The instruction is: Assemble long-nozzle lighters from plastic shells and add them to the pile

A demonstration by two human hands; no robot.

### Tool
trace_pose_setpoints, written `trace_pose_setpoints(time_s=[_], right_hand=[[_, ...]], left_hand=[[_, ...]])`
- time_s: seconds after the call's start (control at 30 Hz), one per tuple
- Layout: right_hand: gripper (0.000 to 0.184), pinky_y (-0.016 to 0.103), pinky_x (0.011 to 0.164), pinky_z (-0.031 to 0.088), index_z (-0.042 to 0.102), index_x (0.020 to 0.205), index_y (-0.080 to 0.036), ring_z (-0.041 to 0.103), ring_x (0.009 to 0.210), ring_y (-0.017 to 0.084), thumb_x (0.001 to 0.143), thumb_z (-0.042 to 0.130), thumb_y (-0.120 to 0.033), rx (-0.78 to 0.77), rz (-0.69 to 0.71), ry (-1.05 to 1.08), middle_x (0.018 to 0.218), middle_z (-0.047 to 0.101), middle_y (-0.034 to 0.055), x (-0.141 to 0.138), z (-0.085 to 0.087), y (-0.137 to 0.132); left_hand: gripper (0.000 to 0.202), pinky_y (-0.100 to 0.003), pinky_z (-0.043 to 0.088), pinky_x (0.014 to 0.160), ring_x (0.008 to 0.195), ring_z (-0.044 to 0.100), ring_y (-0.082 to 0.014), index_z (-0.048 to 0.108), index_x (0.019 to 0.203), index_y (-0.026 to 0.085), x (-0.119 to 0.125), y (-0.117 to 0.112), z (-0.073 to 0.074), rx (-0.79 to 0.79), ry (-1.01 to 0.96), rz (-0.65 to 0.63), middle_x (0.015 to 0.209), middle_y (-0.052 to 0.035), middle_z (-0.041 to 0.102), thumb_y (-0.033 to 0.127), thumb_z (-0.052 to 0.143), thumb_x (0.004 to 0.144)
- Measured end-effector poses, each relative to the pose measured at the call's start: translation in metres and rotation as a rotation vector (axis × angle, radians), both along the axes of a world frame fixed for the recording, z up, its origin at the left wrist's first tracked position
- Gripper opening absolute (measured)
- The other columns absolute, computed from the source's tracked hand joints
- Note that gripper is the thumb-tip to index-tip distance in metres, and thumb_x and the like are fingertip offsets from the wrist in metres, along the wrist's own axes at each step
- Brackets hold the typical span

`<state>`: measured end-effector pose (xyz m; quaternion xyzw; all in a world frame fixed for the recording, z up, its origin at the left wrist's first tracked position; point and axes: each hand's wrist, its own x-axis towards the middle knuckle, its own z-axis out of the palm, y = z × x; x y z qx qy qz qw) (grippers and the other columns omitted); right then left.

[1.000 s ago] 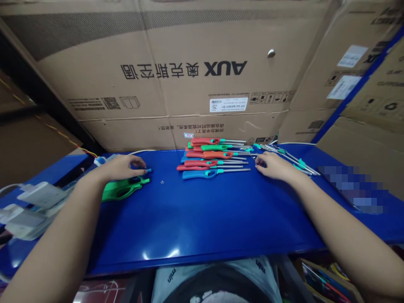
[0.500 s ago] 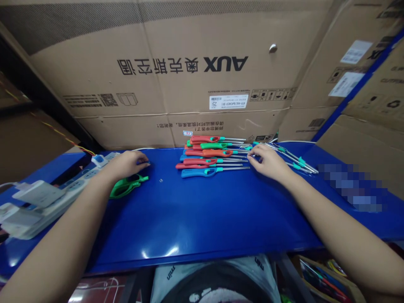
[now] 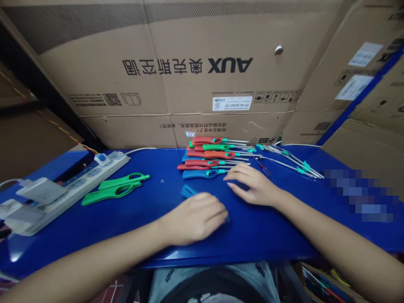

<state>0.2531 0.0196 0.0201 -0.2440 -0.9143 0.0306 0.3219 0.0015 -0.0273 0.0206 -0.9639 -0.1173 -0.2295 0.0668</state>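
Observation:
My left hand (image 3: 197, 219) is closed palm-down over a blue lighter handle (image 3: 188, 191); one end shows past the knuckles, the middle is hidden. Beside it, my right hand (image 3: 254, 184) hovers low, fingers curved with a gap between thumb and forefinger. Its fingertips reach the metal tube of a blue gas lighter (image 3: 202, 174), with nothing visible in the grip. That lighter lies in front of a pile of red, green and orange gas lighters (image 3: 217, 155), tubes pointing right. Two green lighter handles (image 3: 110, 193) without tubes lie at the left.
Metal tubes with teal ends (image 3: 293, 162) lie at the right, near a small screwdriver (image 3: 265, 169). A white power strip (image 3: 78, 185) with plugs runs along the left. Tiny pins (image 3: 162, 181) lie mid-table. Behind stands a cardboard box wall (image 3: 189, 97).
My left hand has moved right and nearer from beside the green handles, bringing a blue handle to the table's middle. My right hand has drawn back from the metal tubes, uncovering the screwdriver.

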Motion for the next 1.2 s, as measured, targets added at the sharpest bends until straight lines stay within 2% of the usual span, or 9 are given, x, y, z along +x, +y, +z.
trace_pose_setpoints(time_s=[0.07,0.13,0.27,0.37,0.53,0.7,0.87,1.0,1.2], right_hand=[[0.019,0.039,0.086,0.054,0.064,0.113,-0.023,0.062,0.097,0.022,0.096,0.055,-0.022,-0.041,0.034,-0.022,0.103,0.069,0.0091,-0.004,-0.003,-0.002],[0.020,0.039,0.087,0.054,0.063,0.114,-0.023,0.062,0.098,0.022,0.097,0.055,-0.022,-0.091,0.061,-0.026,0.105,0.069,0.0092,-0.007,-0.007,-0.002],[0.024,0.040,0.091,0.053,0.063,0.116,-0.023,0.060,0.101,0.021,0.096,0.052,-0.015,-0.168,0.128,-0.002,0.105,0.067,0.0087,-0.014,-0.016,-0.001],[0.027,0.039,0.091,0.053,0.063,0.116,-0.021,0.059,0.102,0.021,0.095,0.049,-0.010,-0.183,0.166,-0.002,0.106,0.066,0.0098,-0.018,-0.021,0.000],[0.030,0.042,0.094,0.052,0.060,0.119,-0.020,0.058,0.104,0.022,0.094,0.047,-0.009,-0.143,0.112,-0.074,0.109,0.065,0.0109,-0.012,-0.019,0.004],[0.020,0.039,0.087,0.053,0.063,0.109,-0.019,0.061,0.095,0.022,0.098,0.046,-0.016,-0.130,0.005,-0.197,0.102,0.067,0.0091,0.005,-0.009,0.011],[0.016,0.033,0.083,0.051,0.063,0.106,-0.019,0.061,0.089,0.019,0.098,0.054,-0.030,-0.181,-0.012,-0.138,0.095,0.066,0.0067,0.013,0.001,0.010],[0.034,0.027,0.072,0.046,0.064,0.098,-0.019,0.059,0.081,0.016,0.087,0.071,-0.050,-0.276,0.043,-0.191,0.092,0.063,0.0034,0.011,0.002,0.006],[0.022,0.024,0.066,0.040,0.068,0.089,-0.018,0.057,0.079,0.014,0.090,0.070,-0.040,-0.312,-0.003,-0.289,0.094,0.060,0.0027,0.012,-0.001,0.007]], left_hand=[[0.019,-0.034,0.052,0.077,0.091,0.067,-0.0205,0.065,0.112,0.014,0.009,-0.008,-0.012,-0.031,0.018,-0.110,0.100,-0.0104,0.074,0.017,0.051,0.100],[0.019,-0.034,0.052,0.078,0.091,0.067,-0.0198,0.065,0.111,0.016,0.013,-0.006,-0.021,-0.125,0.000,-0.132,0.101,-0.0095,0.074,0.019,0.051,0.101],[0.023,-0.034,0.050,0.093,0.101,0.066,-0.0194,0.064,0.118,0.018,0.018,0.007,-0.031,-0.404,-0.052,-0.070,0.107,-0.0080,0.073,0.029,0.055,0.100],[0.033,-0.036,0.048,0.101,0.107,0.065,-0.0214,0.060,0.129,0.018,0.017,0.010,-0.031,-0.487,-0.060,-0.008,0.114,-0.0096,0.072,0.032,0.056,0.099],[0.053,-0.041,0.045,0.105,0.119,0.059,-0.0268,0.052,0.140,0.022,-0.006,0.024,-0.013,-0.418,0.046,-0.002,0.127,-0.0126,0.066,0.044,0.063,0.093],[0.049,-0.041,0.050,0.096,0.105,0.063,-0.0282,0.059,0.130,0.020,-0.041,0.052,0.004,-0.317,0.215,0.096,0.118,-0.0120,0.065,0.043,0.066,0.087],[0.026,-0.034,0.051,0.089,0.098,0.063,-0.0229,0.062,0.116,0.021,-0.037,0.057,-0.006,-0.378,0.155,0.140,0.108,-0.0083,0.066,0.033,0.055,0.095],[0.029,-0.035,0.050,0.092,0.105,0.062,-0.0231,0.063,0.118,0.022,-0.022,0.049,-0.021,-0.412,0.029,0.254,0.112,-0.0071,0.065,0.041,0.054,0.098],[0.037,-0.036,0.053,0.094,0.106,0.064,-0.0244,0.065,0.121,0.021,-0.022,0.052,-0.030,-0.425,-0.049,0.323,0.114,-0.0077,0.066,0.046,0.058,0.095]])
